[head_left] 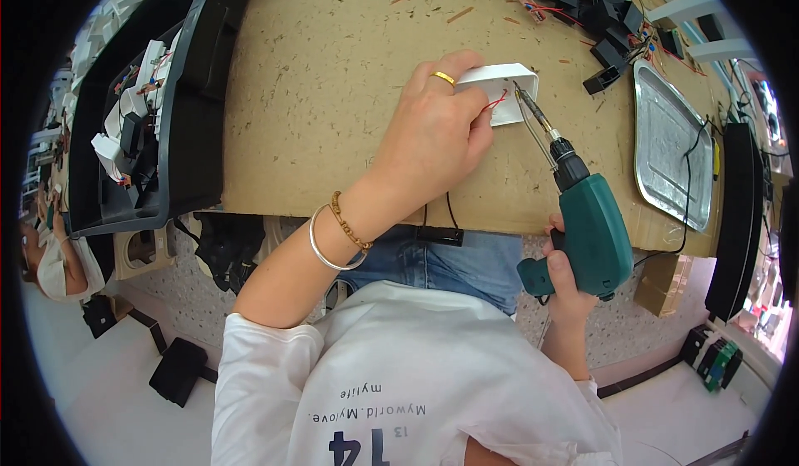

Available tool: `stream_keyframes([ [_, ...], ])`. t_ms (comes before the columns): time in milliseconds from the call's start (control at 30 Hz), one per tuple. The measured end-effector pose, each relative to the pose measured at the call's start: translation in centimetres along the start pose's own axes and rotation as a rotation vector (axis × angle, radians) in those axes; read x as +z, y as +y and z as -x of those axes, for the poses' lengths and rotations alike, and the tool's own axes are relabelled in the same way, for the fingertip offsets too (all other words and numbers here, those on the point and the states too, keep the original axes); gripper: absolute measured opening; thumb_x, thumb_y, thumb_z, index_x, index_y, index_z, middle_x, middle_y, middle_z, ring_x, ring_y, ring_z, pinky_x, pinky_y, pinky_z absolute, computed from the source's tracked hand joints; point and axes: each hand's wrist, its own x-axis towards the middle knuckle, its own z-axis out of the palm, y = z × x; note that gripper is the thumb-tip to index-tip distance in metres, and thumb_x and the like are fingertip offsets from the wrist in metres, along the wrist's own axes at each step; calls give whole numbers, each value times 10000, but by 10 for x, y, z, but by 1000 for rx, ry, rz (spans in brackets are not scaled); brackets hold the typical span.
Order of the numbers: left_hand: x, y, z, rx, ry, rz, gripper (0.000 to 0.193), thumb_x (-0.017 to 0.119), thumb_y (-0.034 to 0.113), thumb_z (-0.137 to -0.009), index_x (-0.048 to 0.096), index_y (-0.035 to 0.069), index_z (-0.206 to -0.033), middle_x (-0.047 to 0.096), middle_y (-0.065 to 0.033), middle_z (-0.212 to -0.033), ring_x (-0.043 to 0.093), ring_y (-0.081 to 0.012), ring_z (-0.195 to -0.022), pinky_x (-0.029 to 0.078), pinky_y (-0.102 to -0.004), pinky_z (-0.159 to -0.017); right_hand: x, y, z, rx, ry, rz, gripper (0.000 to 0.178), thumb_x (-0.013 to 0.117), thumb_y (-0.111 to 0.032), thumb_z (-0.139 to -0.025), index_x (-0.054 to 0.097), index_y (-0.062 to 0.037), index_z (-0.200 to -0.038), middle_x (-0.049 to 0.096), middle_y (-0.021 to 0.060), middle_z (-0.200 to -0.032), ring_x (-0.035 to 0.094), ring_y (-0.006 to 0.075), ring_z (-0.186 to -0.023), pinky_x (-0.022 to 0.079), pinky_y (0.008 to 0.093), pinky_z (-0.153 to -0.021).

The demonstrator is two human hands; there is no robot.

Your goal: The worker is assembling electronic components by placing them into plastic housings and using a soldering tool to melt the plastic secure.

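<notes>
While the lower edge is filled by a white short-sleeved shirt with dark print (399, 366), the right forearm is partly covered by it. By the right hand (570, 301), closed firmly, the handle of a dark-green, pistol-shaped soldering tool with a black collar (598, 229) is gripped; some of its fingers are hidden by the handle, and whether the trigger is pressed cannot be told. Farther forward, the left hand (437, 133) is seen from the back, its fingers bent and nearly closed around a white, shallow plastic housing (506, 71); the fingertips are mostly concealed, and the housing's left end is covered by the hand. The housing is held above the front half of a brown, cardboard-like tabletop (325, 91), with a thin red wire (497, 101) seen inside. The tool's slim metal tip is brought to the housing's right end, but contact cannot be made out.

To the right, a silver rectangular metal tray (666, 121) is crossed by a black cable. On the left, a black plastic bin (200, 91) is loaded with white and black parts, many overlapped. At the far right, a tangled heap of black boxes and wires (612, 25) is cut off by the upper rim.
</notes>
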Motion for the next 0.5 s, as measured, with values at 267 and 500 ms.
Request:
stream_keyframes([
  [267, -3, -3, -3, -6, -50, -10, 77, 617, 65, -752, 617, -12, -749, 550, -183, -1120, 552, -352, -928, 468, -391, -792, -3, -6, -1, 98, -1, 11, 484, 654, -173, -790, 496, 52, -1189, 591, 149, -1053, 563, 156, -781, 472, 275, -702],
  [500, -10, -3, -5, -13, -116, -44, 81, 601, 66, -771, 602, -14, -759, 547, -202, -1118, 569, -347, -899, 469, -399, -789, -5, -6, -4, 71, 26, 3, 482, 660, -178, -785, 497, 53, -1176, 583, 158, -1029, 562, 158, -769, 475, 286, -715],
])
